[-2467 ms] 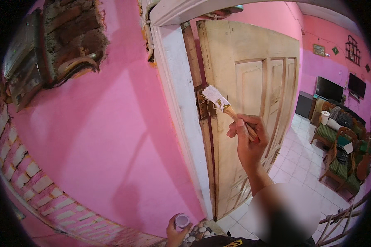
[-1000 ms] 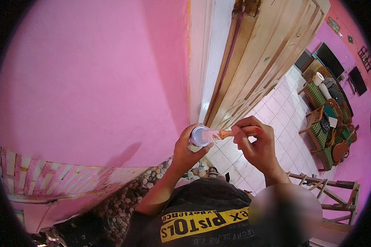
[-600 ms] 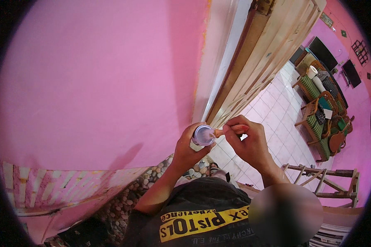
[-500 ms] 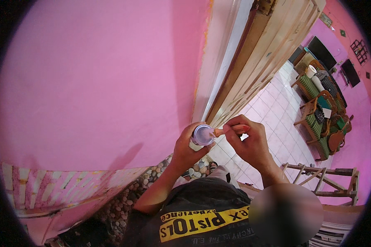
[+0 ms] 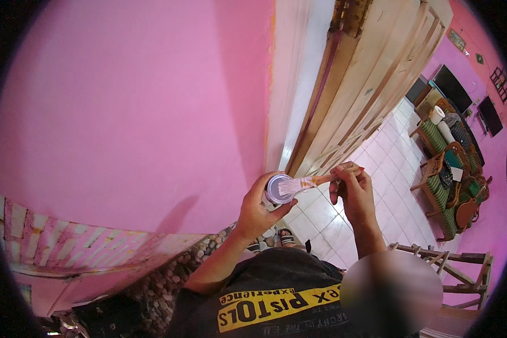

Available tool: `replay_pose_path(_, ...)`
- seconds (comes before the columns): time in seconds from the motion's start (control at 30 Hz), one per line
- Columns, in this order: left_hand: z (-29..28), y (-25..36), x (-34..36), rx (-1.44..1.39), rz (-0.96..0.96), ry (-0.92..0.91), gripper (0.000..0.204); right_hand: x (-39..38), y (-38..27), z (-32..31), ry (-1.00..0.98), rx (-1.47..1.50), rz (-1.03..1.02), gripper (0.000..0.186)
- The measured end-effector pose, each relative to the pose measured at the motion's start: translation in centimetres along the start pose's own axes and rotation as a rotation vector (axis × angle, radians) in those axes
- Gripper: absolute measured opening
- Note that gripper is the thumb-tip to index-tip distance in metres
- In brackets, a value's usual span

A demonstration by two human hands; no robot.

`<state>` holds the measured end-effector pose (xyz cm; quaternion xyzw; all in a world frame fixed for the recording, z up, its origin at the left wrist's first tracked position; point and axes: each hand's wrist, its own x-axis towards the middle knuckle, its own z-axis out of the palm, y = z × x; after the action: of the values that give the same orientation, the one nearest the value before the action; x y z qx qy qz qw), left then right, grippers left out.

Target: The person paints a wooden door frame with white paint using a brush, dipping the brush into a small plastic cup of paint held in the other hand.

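Observation:
My left hand (image 5: pixel 257 211) is wrapped round a small round paint pot (image 5: pixel 271 188) with an open top, its whitish inside facing up. Between the fingers of my right hand (image 5: pixel 355 191) is the wooden handle of a flat paintbrush (image 5: pixel 323 179). The brush lies slantwise, its pale, paint-coated bristles over the mouth of the pot and apparently touching the rim. White smears cover the ferrule, and the handle's end is red. Both hands are in front of my dark shirt, close to the white door frame (image 5: pixel 291 121).
A pink wall (image 5: pixel 129 112) fills the left side. The pale wooden door (image 5: pixel 372 73) stands ajar onto a tiled floor (image 5: pixel 377 163). Striped chairs (image 5: pixel 436 200) are at the right, with a wooden stand (image 5: pixel 467 273) nearer. Pebbles (image 5: pixel 174 273) lie below the wall.
The brush has come up out of the pot, so its bristles now show over the rim. My right hand has shifted right and its grip looks looser. The view has turned slightly.

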<state>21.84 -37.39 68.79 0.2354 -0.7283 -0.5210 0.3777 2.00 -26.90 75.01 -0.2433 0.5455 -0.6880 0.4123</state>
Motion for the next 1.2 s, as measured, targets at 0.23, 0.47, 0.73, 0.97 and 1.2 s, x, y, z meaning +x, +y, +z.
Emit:
replay_pose_path(0.23,2.7,-0.1,1.8,0.011,-0.008,-0.008,0.07,2.4,4.4,-5.5,0.0,0.381,0.24,0.021)
replay_pose_path(0.47,4.4,0.4,2.6,-0.079,0.047,0.076,0.062,4.7,-2.2,-5.1,-0.088,0.626,0.105,0.02)
replay_pose_path(0.73,3.8,0.0,1.0,-0.031,-0.059,0.103,0.066,7.9,-18.7,-3.7,-0.078,0.389,-0.736,0.03)
replay_pose_path(0.97,3.2,-2.2,-1.4,0.038,-0.133,0.159,0.065,10.9,-26.7,-1.6,-0.027,0.287,-1.103,0.03)
replay_pose_path(1.2,3.5,-2.4,-1.8,-0.002,-0.201,0.189,0.066,11.6,-31.5,0.6,-0.073,0.34,-1.175,0.026)
